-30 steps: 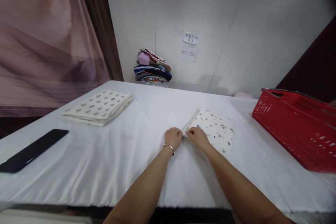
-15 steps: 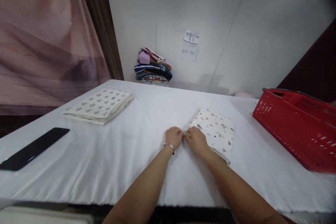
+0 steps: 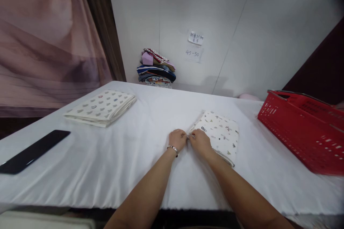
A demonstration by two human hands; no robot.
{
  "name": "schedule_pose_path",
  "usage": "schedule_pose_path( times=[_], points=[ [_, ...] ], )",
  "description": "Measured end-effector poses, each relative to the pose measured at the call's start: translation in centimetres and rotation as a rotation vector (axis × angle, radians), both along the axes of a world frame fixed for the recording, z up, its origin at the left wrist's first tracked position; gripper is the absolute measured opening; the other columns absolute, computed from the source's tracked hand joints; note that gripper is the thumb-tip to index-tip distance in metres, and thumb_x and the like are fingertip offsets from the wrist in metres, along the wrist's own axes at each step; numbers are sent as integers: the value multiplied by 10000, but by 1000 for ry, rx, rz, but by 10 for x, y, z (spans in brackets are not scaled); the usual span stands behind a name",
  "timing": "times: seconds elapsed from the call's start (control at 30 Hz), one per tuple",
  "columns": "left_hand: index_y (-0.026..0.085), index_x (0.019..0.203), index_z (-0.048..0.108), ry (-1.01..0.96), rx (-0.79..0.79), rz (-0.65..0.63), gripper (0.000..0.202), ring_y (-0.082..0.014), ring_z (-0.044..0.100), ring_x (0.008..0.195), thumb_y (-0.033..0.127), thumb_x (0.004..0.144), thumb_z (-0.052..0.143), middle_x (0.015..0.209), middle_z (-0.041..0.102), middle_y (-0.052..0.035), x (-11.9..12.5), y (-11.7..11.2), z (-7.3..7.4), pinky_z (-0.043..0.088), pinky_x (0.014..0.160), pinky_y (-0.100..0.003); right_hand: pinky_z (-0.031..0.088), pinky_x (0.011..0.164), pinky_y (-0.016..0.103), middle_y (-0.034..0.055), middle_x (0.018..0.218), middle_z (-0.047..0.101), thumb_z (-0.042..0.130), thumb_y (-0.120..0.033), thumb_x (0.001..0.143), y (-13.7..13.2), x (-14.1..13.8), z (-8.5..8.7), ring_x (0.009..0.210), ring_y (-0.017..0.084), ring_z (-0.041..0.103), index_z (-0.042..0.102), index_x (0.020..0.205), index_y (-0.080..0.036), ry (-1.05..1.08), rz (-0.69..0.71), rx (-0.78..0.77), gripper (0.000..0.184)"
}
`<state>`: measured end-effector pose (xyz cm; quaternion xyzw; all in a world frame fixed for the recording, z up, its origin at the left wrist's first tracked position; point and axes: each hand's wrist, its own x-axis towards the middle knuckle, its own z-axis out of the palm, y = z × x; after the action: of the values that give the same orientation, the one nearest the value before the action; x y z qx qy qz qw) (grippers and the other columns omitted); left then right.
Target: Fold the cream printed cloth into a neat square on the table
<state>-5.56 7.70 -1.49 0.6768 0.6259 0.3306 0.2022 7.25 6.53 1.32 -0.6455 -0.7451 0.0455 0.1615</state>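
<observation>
A small folded white cloth with tiny coloured prints [image 3: 221, 134] lies on the white-covered table [image 3: 129, 157] in front of me. My left hand [image 3: 177, 139], with a bracelet at the wrist, is closed at the cloth's near left corner. My right hand [image 3: 200, 142] is closed on the same corner, fingers pinching the edge. The two hands touch each other there. The cloth's near right edge is slightly lifted off the table.
A larger folded white cloth with heart prints [image 3: 102, 107] sits at the left. A black flat slab [image 3: 32, 152] lies at the left edge. A red plastic basket [image 3: 303, 132] stands at the right. A stack of folded clothes [image 3: 156, 68] rests against the back wall.
The printed cloth's near edge has lifted and bunched a little since the first frame. Both hands stay pinched at the same corner, hardly moving.
</observation>
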Motion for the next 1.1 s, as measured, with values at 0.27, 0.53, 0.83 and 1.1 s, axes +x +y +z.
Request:
schedule_pose_path(
  times=[0.27,0.53,0.83,1.1],
  points=[
    [226,674,653,0,-18,-7,162,-149,552,897,191,720,502,827,664,11,0,-1,1,357,836,-278,320,625,244,29,815,590,398,-312,873,-2,2,1,768,145,519,582,766,-192,57,-4,88,245],
    [232,690,663,28,-14,-12,174,-152,558,889,215,734,495,827,673,8,0,-1,2,366,824,-276,331,697,254,52,863,591,403,-293,885,-5,0,-2,837,162,508,585,795,-184,-78,98,115,230],
    [243,752,659,-49,-56,5,141,-139,583,858,242,740,518,831,682,30,0,0,0,384,815,-254,322,678,242,43,848,595,378,-287,895,-2,3,-1,816,151,514,588,794,-189,5,65,107,253],
    [220,744,632,-195,-60,58,87,-139,586,835,222,722,548,820,672,20,1,1,-2,412,785,-252,319,700,253,46,821,588,377,-280,898,-4,0,1,807,157,508,592,768,-183,-31,84,127,270]
  ],
)
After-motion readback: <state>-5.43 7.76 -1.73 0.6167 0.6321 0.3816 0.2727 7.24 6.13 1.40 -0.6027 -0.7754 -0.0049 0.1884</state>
